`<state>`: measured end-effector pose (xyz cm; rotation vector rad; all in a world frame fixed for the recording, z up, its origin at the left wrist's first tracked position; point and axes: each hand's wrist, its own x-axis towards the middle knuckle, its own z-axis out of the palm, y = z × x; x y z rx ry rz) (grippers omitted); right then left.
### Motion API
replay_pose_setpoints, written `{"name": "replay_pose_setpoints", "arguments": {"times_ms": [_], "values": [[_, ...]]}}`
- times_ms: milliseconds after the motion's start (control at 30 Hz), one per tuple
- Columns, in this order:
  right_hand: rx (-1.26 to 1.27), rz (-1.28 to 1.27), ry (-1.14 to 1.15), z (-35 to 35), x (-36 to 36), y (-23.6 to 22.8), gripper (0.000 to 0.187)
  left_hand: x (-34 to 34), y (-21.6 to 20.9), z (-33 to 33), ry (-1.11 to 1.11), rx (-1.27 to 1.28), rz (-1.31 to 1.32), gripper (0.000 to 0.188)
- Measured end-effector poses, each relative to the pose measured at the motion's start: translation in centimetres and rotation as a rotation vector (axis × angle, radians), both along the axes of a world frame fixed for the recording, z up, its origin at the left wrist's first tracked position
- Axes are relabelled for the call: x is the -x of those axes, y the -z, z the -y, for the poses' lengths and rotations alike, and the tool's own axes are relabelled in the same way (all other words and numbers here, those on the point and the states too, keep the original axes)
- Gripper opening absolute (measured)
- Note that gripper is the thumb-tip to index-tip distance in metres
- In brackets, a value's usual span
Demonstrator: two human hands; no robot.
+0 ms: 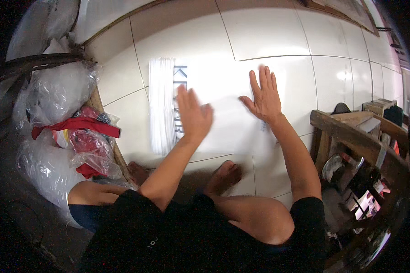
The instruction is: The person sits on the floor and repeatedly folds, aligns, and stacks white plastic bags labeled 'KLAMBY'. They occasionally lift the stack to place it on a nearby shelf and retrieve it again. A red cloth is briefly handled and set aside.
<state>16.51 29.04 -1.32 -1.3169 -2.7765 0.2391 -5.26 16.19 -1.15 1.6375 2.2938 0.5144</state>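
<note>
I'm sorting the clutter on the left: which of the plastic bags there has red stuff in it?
The small clear bag lowest by the wooden edge, under the red strap. The bigger bags above and below look clear, nothing red inside.

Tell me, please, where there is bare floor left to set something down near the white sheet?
Bare tiles lie beyond the white sheet, and between it and the wooden rack. The left side is crowded with plastic bags. Both hands, left and right, cover the sheet.

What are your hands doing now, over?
Left hand flat, blurred, on white plastic bag. Right hand flat, fingers spread, on it. Bag on tiled floor. Nothing on top.
</note>
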Motion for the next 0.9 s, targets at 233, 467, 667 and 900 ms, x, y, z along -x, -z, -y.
{"name": "replay_pose_setpoints", "arguments": {"times_ms": [233, 467, 667, 900], "values": [[0.094, -0.115, -0.017, -0.6, -0.1, 0.7, 0.073, -6.7, 0.8, -10.1, 0.472, 0.018, 0.186, 0.074], [0.107, -0.033, 0.031, -0.1, -0.1, 0.3, 0.078, 3.3, 1.3, -7.2, 0.248, 0.115, -0.100, 0.080], [0.059, -0.016, 0.020, -0.1, 0.2, -0.1, 0.077, 6.5, 1.8, -6.3, 0.169, 0.008, -0.076, 0.078], [0.013, -0.296, 0.699, 1.9, -2.0, -2.9, 0.073, 6.7, -4.8, -6.9, 0.402, 0.132, -0.344, 0.078]]}}
